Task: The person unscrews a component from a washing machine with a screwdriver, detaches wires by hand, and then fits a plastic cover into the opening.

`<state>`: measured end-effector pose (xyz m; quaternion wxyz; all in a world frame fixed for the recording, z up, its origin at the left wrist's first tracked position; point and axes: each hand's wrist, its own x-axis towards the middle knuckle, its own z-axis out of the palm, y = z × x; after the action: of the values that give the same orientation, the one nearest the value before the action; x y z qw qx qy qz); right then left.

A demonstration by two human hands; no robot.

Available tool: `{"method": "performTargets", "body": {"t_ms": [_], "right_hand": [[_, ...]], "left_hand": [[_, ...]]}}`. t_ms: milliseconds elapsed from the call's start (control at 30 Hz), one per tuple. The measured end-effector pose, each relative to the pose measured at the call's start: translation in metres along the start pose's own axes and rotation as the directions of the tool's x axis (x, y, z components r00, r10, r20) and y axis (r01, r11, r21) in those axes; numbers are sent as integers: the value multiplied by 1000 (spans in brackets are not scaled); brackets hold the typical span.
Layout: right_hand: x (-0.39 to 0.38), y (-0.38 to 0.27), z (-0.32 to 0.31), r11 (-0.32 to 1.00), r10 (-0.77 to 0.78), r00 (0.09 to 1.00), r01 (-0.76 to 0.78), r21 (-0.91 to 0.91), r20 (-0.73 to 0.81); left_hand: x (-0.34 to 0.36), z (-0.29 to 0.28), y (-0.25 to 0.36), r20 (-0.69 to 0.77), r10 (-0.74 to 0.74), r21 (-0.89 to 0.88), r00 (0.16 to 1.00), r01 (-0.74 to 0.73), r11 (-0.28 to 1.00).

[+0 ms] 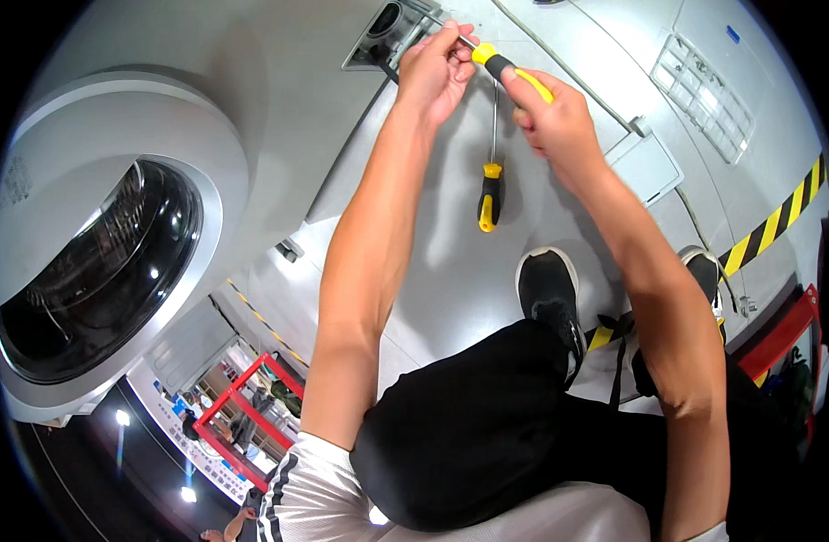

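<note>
My right hand [559,117] is wrapped round the yellow-and-black handle of a screwdriver [498,65]. The fingers of my left hand [435,77] close on its metal shaft. The shaft slants up and left toward a recessed opening [384,23] low on the front of a grey front-loading washing machine [279,63]; its tip cannot be made out. A dark round part sits inside that opening, and a black hose or cord shows beside my left wrist. Below my hands, a second yellow-and-black screwdriver [490,194] lies on the floor, its shaft pointing away from me.
The machine's round glass door [116,271] bulges out at the left. A white floor box [647,167] with a cable and a grated panel [703,98] lie to the right. Striped tape [776,226] crosses the floor. Red frames [238,406] stand at both sides. My shoe [550,285] is below the loose screwdriver.
</note>
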<state>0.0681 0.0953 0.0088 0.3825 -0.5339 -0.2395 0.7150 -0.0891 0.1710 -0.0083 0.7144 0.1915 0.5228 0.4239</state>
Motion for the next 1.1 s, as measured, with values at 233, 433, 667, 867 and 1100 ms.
{"method": "performTargets", "body": {"t_ms": [233, 433, 667, 867, 1100], "right_hand": [[-1, 7, -8, 945, -237, 968, 209, -253, -87], [9, 15, -5, 889, -314, 949, 307, -338, 36], [5, 2, -10, 954, -126, 990, 105, -281, -57], [7, 15, -6, 363, -638, 756, 463, -808, 146], [16, 3, -15, 968, 184, 962, -213, 133, 204]], "left_hand": [[1, -2, -1, -47, 2, 11, 999, -2, 1000], [0, -3, 1, -97, 22, 10, 995, -21, 1000], [3, 4, 3, -203, 37, 48, 978, -28, 998], [1, 5, 3, -243, 27, 56, 970, -13, 998], [4, 4, -3, -247, 16, 18, 969, -12, 1000]]}}
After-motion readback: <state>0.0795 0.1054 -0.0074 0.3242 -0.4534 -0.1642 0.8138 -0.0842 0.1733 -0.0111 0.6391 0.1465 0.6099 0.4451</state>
